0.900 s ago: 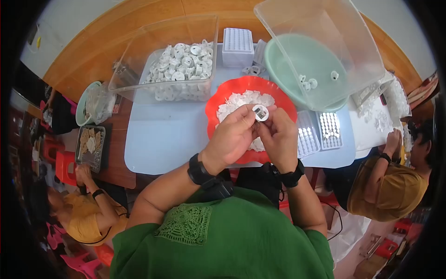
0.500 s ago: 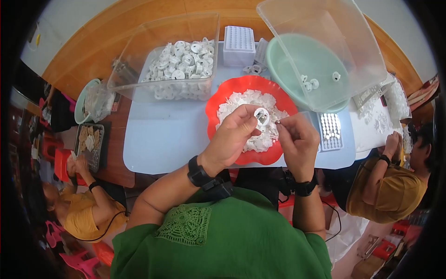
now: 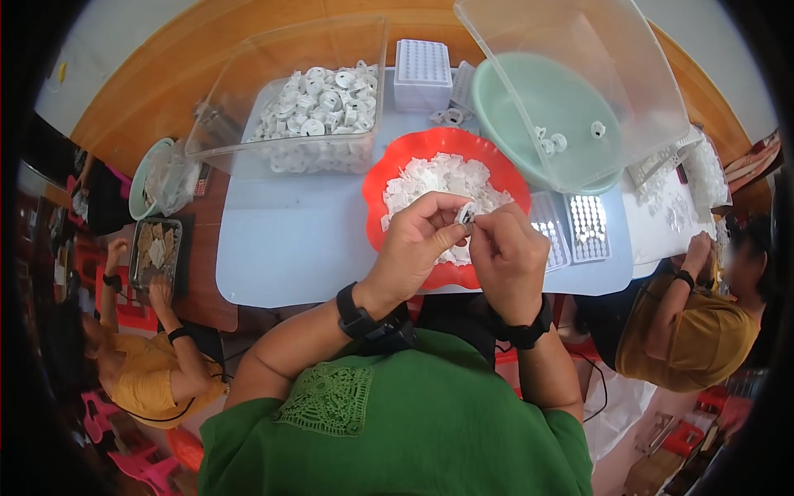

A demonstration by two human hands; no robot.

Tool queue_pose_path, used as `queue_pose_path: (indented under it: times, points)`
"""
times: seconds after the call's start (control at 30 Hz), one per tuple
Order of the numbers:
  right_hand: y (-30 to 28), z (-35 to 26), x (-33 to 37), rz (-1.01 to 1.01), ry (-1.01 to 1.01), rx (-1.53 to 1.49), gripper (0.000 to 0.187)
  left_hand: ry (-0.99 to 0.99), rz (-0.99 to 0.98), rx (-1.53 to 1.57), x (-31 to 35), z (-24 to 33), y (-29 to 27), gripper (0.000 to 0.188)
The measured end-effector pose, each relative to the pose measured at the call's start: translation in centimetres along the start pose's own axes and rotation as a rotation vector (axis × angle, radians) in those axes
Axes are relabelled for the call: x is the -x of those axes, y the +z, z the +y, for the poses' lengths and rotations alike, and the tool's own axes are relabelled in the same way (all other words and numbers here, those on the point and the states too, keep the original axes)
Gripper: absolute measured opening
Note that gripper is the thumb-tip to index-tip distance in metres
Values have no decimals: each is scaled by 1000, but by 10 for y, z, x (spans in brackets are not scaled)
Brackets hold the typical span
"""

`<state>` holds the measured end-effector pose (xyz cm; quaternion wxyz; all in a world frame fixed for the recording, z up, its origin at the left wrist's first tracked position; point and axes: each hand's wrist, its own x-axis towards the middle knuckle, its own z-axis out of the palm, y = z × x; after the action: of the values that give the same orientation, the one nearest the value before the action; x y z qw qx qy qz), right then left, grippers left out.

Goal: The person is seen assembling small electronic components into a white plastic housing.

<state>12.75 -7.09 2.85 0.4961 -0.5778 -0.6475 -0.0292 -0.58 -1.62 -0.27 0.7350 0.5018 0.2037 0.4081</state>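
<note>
Head view: over the red bowl (image 3: 377,186), our left hand (image 3: 407,255) clamps a white disc (image 3: 465,214) between thumb and finger; our right hand's (image 3: 513,258) fingertips meet at its edge, hiding whatever they pinch. We judge the disc light, stiff, slightly slippery, best held by its rim. Its inner details are too small to make out.

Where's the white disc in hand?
Head view, just right of centre: the white disc is pinched in the left hand, right hand close beside it, over the red bowl.
</note>
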Motion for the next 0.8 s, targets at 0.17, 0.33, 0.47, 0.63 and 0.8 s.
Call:
queue_pose_path:
  times: [0.17, 0.33, 0.47, 0.63, 0.8]
  points:
    - [0, 3, -1, -35, -16, -20, 11, 13, -7, 9, 0, -3, -2, 28]
    - [-1, 1, -3, -105, -26, -1, 12, 12, -19, -46, 2, 0, -5, 26]
    - [0, 1, -1, -149, -41, 95, 12, 19, 5, -61, 3, -6, -5, 27]
    - [-10, 9, -10, -271, 241, -292, 8, -31, -19, -86, 4, 4, -3, 25]
    - [-10, 12, -10, -294, 252, -289, 7, -44, -50, -85, 3, 8, -5, 25]
